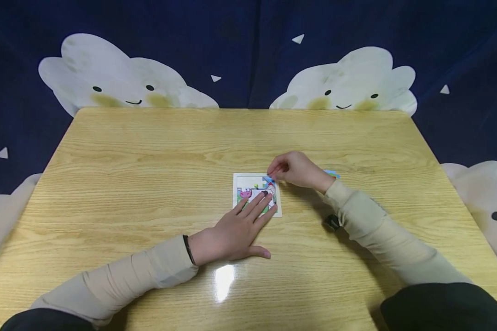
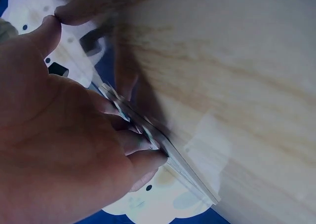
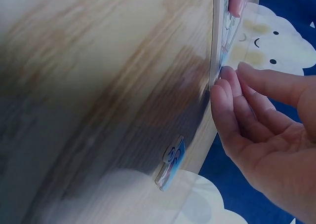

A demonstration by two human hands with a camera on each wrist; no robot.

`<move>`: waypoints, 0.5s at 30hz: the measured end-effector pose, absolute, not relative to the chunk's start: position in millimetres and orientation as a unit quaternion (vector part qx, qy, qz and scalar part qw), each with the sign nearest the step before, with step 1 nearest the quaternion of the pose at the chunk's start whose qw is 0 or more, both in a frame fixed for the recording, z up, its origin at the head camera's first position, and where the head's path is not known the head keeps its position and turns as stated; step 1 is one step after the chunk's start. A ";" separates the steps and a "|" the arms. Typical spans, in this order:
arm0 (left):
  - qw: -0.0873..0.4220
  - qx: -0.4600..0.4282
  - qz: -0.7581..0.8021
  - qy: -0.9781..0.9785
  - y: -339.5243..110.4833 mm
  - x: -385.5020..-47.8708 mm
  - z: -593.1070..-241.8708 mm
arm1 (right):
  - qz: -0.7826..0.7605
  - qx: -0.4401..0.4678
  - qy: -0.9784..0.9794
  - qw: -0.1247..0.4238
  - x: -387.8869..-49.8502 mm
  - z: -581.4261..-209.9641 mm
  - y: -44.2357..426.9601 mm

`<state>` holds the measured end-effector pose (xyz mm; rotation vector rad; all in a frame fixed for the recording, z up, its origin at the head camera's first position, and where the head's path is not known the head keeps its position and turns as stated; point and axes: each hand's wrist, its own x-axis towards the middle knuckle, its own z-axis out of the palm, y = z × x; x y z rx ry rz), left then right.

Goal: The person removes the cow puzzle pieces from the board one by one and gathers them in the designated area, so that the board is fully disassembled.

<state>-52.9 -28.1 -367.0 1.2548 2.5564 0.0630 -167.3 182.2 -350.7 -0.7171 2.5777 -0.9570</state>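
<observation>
A square jigsaw puzzle (image 1: 278, 200) with a cow picture and a pale frame lies on the table. My left hand (image 1: 237, 232) rests over its lower part, fingers straight and spread, thumb out to the side. In the left wrist view the fingertips (image 2: 155, 157) touch the puzzle's face. At the upper right corner, my right hand (image 1: 296, 169) has its thumb and fingers bent together on a blue puzzle piece (image 1: 267, 180). The right wrist view shows these fingertips (image 3: 223, 93) against the board's edge, hiding most of what they pinch. White backing shows along the puzzle's top.
Another blue puzzle piece (image 1: 332, 174) lies on the wooden table (image 1: 149, 156) behind my right wrist, also visible beside the right hand in the right wrist view. A dark blue curtain (image 1: 240, 46) with smiling clouds hangs along the table's far edge.
</observation>
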 end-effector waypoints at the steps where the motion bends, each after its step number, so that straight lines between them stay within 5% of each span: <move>1: 0.144 0.435 0.020 0.889 -28.1 -53.1 -368.4 | -0.332 -0.250 0.897 0.149 -168.1 -351.1 181.6; 15: 0.131 0.435 0.015 0.891 -27.6 -52.1 -370.4 | -0.382 -0.194 0.884 0.188 -174.1 -347.3 181.2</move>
